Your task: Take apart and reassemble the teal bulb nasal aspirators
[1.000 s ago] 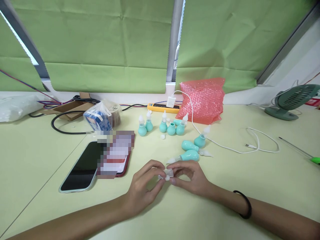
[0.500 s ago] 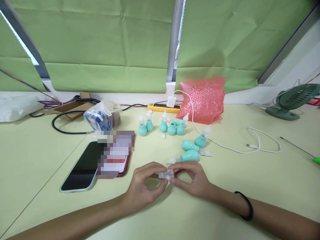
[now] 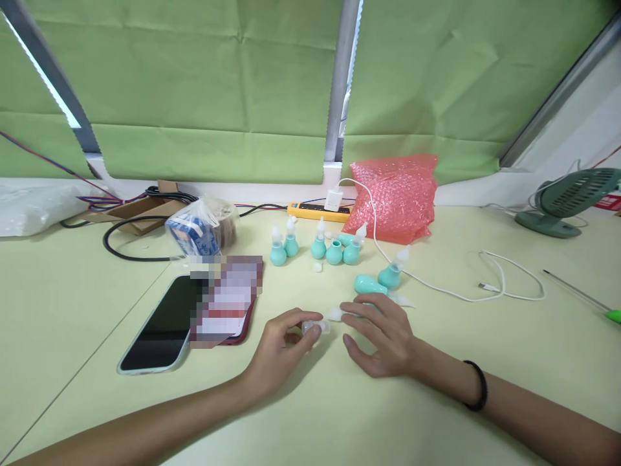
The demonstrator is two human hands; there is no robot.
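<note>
My left hand [image 3: 286, 343] pinches a small clear plastic tube piece [image 3: 316, 326] between thumb and fingers, just above the table. My right hand [image 3: 381, 336] is open, fingers apart, over a teal bulb aspirator lying on its side. That aspirator's body is mostly hidden under the hand; its translucent tip [image 3: 334, 314] pokes out to the left. Behind the hand lies another teal bulb [image 3: 369, 284], with an upright teal bulb with a clear nozzle [image 3: 389, 276] beside it. Farther back stand several teal bulbs [image 3: 318, 247], most topped with clear nozzles, one open-necked bulb [image 3: 334, 252] among them.
Two phones, one dark-screened [image 3: 162, 327] and one red-edged [image 3: 250, 310], lie at left. A pink bubble-wrap bag [image 3: 392, 200], yellow power strip [image 3: 310, 211] and white cable [image 3: 451, 292] are behind. A screwdriver [image 3: 579, 294] and green fan [image 3: 565, 200] sit at right.
My right hand has let go of the clear piece, opened and moved right over the lying aspirator. The left hand keeps the piece, shifted slightly left.
</note>
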